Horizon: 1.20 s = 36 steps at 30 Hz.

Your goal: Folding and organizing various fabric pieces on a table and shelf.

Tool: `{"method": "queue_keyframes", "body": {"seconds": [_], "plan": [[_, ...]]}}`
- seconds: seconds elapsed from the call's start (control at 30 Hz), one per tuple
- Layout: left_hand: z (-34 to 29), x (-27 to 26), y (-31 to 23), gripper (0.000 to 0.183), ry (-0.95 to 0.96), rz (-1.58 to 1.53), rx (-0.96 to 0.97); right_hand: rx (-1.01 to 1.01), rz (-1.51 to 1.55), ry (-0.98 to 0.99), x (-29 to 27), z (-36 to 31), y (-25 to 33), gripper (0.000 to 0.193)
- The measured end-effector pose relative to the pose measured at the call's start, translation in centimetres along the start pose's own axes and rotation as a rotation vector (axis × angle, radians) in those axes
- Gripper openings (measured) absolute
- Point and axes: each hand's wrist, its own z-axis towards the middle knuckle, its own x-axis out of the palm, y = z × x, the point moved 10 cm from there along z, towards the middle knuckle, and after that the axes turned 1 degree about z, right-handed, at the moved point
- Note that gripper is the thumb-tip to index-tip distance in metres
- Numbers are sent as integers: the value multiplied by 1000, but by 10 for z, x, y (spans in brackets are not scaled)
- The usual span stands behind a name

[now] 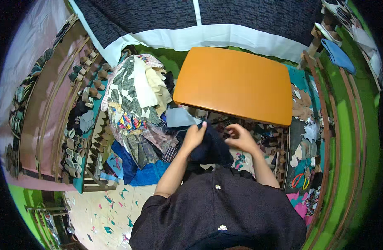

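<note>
My left hand (193, 137) is closed, thumb up, at the edge of a flat pale grey piece of cloth (181, 118). Beneath my hands, dark navy fabric (211, 143) lies across my lap. To the right of it is my right hand (243, 141), its fingers curved with a gap between thumb and forefinger; nothing shows in it. Beyond my left hand rises a big heap of mixed cloth (133, 93), with leaf-print, cream and patterned pieces. Blue denim (147, 173) lies at its near side.
An orange table or stool top (235, 85) stands ahead of me. Wooden racks with shoe-shaped pieces (85, 108) line the left; a dark board with fabric scraps (304, 154) and long wooden rails (325, 125) are at the right. Small scraps litter the pale floor (112, 208).
</note>
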Motion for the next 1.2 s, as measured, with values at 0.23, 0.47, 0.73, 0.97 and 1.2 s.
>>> {"method": "queue_keyframes", "body": {"seconds": [0.23,0.47,0.73,0.97,1.2], "plan": [[-10,45,-40,62,198,-195,-139,-205,-409,-348,14,-17,39,57],[-29,35,-121,53,382,-288,209,-402,-475,-617,-30,-40,75,29],[-54,-14,-225,61,47,60,1005,-363,567,-541,-83,-35,61,16],[-27,22,-195,31,303,-121,766,-429,-89,-492,-77,-32,118,38],[-9,-14,-198,29,233,-515,592,-171,-540,-820,-105,-36,85,34]]}}
